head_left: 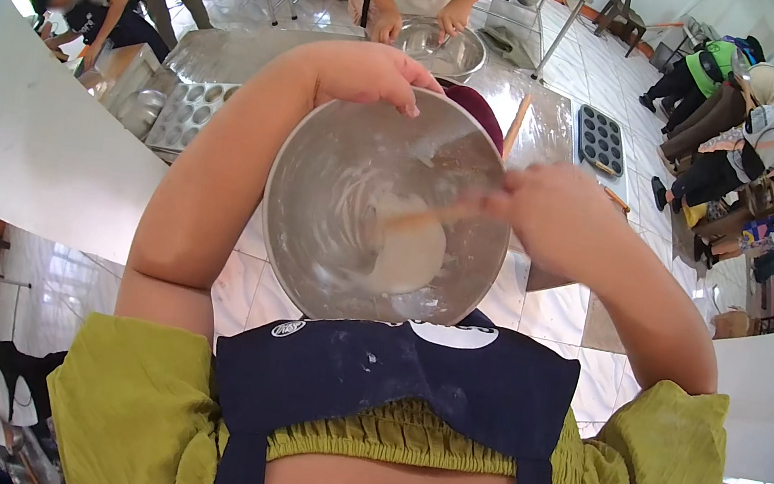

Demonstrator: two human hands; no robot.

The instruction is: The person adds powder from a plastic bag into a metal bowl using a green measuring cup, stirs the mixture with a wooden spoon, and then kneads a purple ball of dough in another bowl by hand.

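Observation:
A large metal mixing bowl is tilted toward me against my dark apron. White batter pools in it, and pale smears coat its inner wall. My left hand grips the far rim, with the thumb over the edge. In my right hand, blurred by motion, is a wooden spoon or spatula; its lower end reaches into the batter and is too smeared to tell its shape. A dark red rounded thing shows partly behind the bowl.
Across the metal table a co-worker's hands are at another metal bowl. A dark muffin tin lies right, a silver muffin tin left. A wooden stick lies beyond my bowl. Several people stand farther off.

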